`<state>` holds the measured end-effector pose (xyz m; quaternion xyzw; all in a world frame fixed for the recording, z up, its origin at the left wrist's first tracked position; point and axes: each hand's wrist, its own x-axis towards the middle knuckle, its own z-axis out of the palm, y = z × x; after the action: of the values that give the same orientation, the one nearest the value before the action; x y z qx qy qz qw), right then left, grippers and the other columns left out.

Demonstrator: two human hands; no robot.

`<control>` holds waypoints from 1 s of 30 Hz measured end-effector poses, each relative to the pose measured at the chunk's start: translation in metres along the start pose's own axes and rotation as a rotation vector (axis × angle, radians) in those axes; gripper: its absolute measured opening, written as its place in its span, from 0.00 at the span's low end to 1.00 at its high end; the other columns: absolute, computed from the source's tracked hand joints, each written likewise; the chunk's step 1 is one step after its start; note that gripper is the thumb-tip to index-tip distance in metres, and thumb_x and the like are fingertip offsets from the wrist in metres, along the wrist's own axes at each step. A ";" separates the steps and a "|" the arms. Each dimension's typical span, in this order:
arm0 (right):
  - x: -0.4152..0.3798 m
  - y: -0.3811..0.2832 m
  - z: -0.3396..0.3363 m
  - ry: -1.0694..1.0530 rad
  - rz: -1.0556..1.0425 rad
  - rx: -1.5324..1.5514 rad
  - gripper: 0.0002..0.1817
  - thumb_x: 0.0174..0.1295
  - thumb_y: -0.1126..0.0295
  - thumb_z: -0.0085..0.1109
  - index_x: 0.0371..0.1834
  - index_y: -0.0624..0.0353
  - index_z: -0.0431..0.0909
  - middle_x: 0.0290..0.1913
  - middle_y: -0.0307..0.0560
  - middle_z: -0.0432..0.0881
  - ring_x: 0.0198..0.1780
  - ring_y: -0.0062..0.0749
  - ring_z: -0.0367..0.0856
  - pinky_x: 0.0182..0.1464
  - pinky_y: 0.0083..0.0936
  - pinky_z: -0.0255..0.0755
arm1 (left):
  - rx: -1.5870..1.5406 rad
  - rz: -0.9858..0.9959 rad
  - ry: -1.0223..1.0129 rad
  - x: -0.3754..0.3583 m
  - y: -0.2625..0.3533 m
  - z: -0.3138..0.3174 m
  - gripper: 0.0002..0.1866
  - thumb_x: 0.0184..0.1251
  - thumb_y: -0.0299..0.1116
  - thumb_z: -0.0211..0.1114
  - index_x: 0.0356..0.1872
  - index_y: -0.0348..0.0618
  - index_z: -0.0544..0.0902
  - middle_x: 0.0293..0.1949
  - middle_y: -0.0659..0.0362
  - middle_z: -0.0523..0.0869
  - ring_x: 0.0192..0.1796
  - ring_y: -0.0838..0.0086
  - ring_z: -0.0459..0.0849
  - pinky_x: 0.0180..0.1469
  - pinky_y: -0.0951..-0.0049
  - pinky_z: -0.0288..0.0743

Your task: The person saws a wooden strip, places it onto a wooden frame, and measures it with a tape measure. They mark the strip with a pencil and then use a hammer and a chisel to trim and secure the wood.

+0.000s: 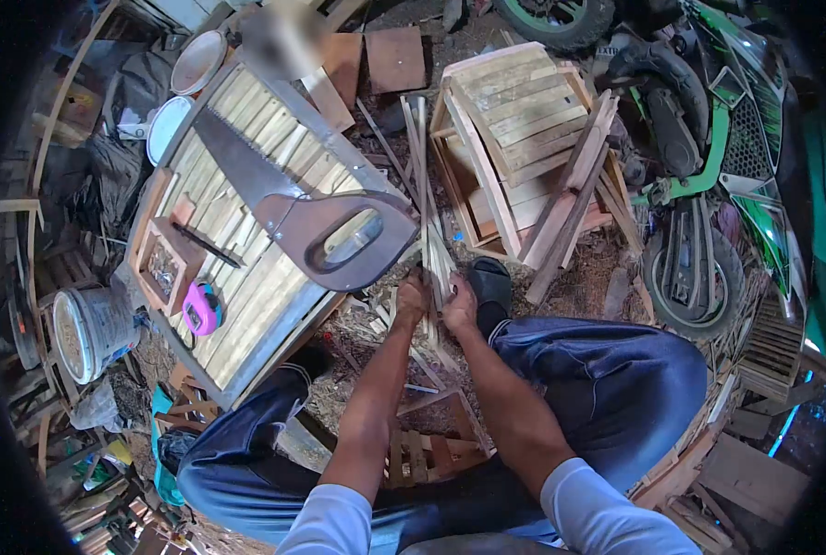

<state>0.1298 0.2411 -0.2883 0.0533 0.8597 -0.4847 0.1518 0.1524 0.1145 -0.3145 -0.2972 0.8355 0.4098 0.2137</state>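
Both hands are between my knees, gathered around a bundle of long thin wooden strips [426, 199] that points away from me. My left hand [412, 300] closes on the strips from the left, and my right hand [460, 303] grips them from the right. The fingers are partly hidden. Left of the hands, a handsaw [362, 242] with a brown handle lies on a slatted wooden panel [288, 319]. Also on that panel are a pink tape measure [202, 308], a dark slender tool [207, 246] and a small wooden box [164, 268].
Ahead to the right stands a wooden slatted crate [524, 111], with loose boards [575, 185] leaning on it. A green motorcycle [722, 139] is at the far right. A white bucket [82, 335] and round lids [198, 63] are on the left. Wood scraps litter the ground.
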 end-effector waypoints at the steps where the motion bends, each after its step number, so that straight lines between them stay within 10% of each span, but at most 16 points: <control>1: 0.000 -0.004 0.001 0.029 0.036 -0.020 0.26 0.55 0.84 0.51 0.60 0.59 0.73 0.51 0.57 0.78 0.52 0.55 0.78 0.57 0.39 0.72 | -0.021 0.089 0.068 0.002 -0.009 0.009 0.16 0.66 0.40 0.62 0.47 0.37 0.79 0.42 0.39 0.86 0.49 0.45 0.84 0.50 0.51 0.77; 4: 0.007 -0.016 0.006 0.176 -0.003 -0.373 0.31 0.54 0.83 0.53 0.65 0.59 0.67 0.52 0.57 0.75 0.53 0.56 0.76 0.62 0.40 0.69 | -0.129 0.217 0.212 -0.001 -0.013 0.007 0.13 0.63 0.36 0.64 0.41 0.37 0.79 0.38 0.42 0.87 0.45 0.46 0.86 0.47 0.54 0.78; 9: 0.029 -0.033 -0.005 -0.436 0.205 -0.618 0.35 0.57 0.69 0.62 0.71 0.55 0.65 0.70 0.61 0.68 0.69 0.55 0.68 0.71 0.43 0.61 | -0.265 0.027 0.166 -0.017 0.012 -0.018 0.14 0.59 0.33 0.68 0.43 0.37 0.79 0.37 0.49 0.88 0.39 0.60 0.87 0.44 0.64 0.79; 12: 0.020 -0.053 -0.009 -0.408 0.160 -0.632 0.33 0.56 0.69 0.65 0.68 0.56 0.68 0.63 0.61 0.75 0.64 0.60 0.73 0.65 0.44 0.70 | -0.472 0.047 0.123 -0.009 -0.010 -0.009 0.16 0.58 0.33 0.70 0.44 0.36 0.79 0.37 0.52 0.88 0.39 0.68 0.86 0.42 0.67 0.79; 30: 0.026 -0.050 -0.042 -0.494 0.694 0.817 0.23 0.66 0.68 0.59 0.64 0.58 0.70 0.56 0.46 0.80 0.53 0.33 0.82 0.59 0.35 0.74 | -1.005 -0.143 -0.277 -0.020 0.026 -0.047 0.16 0.70 0.32 0.64 0.55 0.35 0.81 0.50 0.57 0.86 0.48 0.72 0.83 0.54 0.70 0.76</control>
<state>0.0846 0.2491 -0.2355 0.2713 0.4747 -0.6968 0.4643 0.1444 0.0951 -0.2609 -0.3623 0.4774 0.7799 0.1804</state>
